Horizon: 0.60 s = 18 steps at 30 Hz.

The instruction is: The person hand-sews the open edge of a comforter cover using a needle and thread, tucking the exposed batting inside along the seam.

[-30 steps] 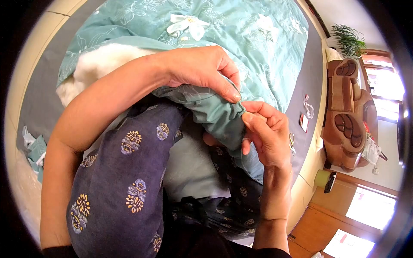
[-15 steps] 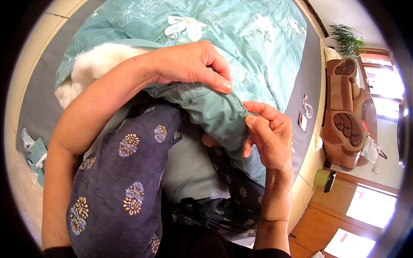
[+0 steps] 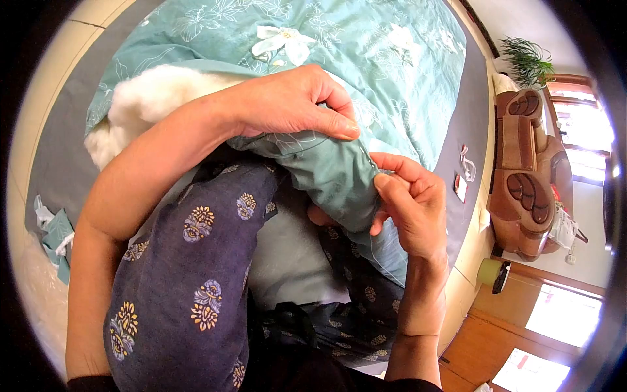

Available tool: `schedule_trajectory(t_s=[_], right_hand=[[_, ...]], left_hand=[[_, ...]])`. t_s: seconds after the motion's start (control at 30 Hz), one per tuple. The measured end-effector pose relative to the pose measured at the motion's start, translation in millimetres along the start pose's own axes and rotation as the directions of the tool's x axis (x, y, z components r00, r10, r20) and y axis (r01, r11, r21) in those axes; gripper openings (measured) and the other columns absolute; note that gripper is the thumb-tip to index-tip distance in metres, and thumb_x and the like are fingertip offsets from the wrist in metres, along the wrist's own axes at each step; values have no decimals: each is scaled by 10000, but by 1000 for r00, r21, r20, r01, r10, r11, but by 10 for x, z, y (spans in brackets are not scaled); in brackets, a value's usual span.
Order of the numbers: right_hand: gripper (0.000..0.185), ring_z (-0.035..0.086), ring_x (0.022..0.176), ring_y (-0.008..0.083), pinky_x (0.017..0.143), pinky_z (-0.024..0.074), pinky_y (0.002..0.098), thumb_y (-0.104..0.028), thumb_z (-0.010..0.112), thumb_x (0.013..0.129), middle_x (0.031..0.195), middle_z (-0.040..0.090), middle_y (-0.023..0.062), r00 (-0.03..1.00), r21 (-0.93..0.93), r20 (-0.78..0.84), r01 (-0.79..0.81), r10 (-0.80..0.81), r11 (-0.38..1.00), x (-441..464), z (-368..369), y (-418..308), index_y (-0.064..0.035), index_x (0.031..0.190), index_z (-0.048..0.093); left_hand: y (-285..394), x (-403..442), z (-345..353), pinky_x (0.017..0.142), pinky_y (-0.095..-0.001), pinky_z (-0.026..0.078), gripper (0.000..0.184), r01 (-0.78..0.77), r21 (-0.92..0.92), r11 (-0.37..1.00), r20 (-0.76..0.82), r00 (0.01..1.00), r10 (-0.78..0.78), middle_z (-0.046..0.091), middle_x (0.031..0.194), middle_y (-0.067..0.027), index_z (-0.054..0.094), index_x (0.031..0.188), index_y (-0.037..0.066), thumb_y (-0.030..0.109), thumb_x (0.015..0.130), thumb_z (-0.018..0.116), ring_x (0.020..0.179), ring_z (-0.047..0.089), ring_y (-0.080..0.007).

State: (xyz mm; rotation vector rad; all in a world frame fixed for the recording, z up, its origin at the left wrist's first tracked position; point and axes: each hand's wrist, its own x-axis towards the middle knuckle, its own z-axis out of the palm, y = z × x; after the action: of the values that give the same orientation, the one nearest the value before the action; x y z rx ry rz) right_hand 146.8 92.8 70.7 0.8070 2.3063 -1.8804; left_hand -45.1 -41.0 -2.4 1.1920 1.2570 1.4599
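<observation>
A teal quilt cover [image 3: 339, 186] with white flower prints lies gathered over my lap. My left hand [image 3: 297, 104] is closed in a pinch on the cover's folded edge, thumb against the fingers. Lower along the same edge, my right hand [image 3: 411, 202] pinches the seam between thumb and index finger. A thin pale thread [image 3: 373, 247] trails below the right fingers over the fabric. If a needle is there, the fingertips hide it. White cotton wadding [image 3: 157, 95] shows behind my left forearm, beside the cover's open side.
The quilt spreads over a grey mat [image 3: 52, 140]. Teal fabric scraps [image 3: 59, 238] lie at left by clear plastic. On the right are a small red-and-white packet [image 3: 460, 187], a brown sofa [image 3: 519, 176], a green container [image 3: 490, 271] and a potted plant [image 3: 526, 62].
My left hand has shifted slightly right and down along the edge, with the fabric. The right hand stays almost in place at the seam, still pinching.
</observation>
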Motion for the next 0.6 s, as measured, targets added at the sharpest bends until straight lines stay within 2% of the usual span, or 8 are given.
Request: schedule_trajectory(t_s=[0.1,0.2,0.27,0.4,0.5,0.6], right_hand=[[279,537,483,59,444,464,198,-76,546,940,606,548,-33,999,-52,-29,36,-37,998,0,87,-45,93,1158,589],[298,444,471,21,425,473,214,-58,557,930,606,505,-55,994,-153,-61,78,-88,985,-3,170,-45,101,1181,585],[299,490,472,40,439,455,213,-66,544,943,608,521,-47,992,-129,-67,97,-106,987,25,201,5,87,1198,579],[303,503,457,48,427,426,208,-68,537,949,608,534,-44,998,-54,-18,54,-56,997,29,162,4,70,1216,578],[303,493,437,48,407,397,201,-57,538,936,608,548,-36,997,13,29,77,-77,997,35,90,47,63,1209,589],[308,489,427,51,395,378,195,-46,541,919,619,573,-18,1000,79,9,21,-22,997,39,29,85,59,1203,595]], left_hand=[[57,-28,34,713,-241,462,186,-58,76,995,-23,998,60,682,783,-21,701,868,-19,164,841,686,760,580,-69],[127,-55,50,706,-244,469,177,-114,142,983,6,993,114,692,778,-33,706,868,-19,151,819,699,753,593,-75],[171,-70,50,703,-247,473,177,-137,188,972,28,991,135,694,775,-34,707,871,-18,149,813,706,752,598,-75],[109,-59,11,705,-245,472,181,-125,136,983,24,992,122,693,781,-34,705,881,-14,155,816,703,752,596,-77],[59,-42,-4,712,-244,470,189,-97,88,991,19,995,96,688,796,-27,700,896,-14,160,821,700,760,592,-77],[20,-20,-19,730,-243,467,199,-42,6,999,13,999,42,679,818,-17,692,914,-14,166,830,699,780,586,-75]])
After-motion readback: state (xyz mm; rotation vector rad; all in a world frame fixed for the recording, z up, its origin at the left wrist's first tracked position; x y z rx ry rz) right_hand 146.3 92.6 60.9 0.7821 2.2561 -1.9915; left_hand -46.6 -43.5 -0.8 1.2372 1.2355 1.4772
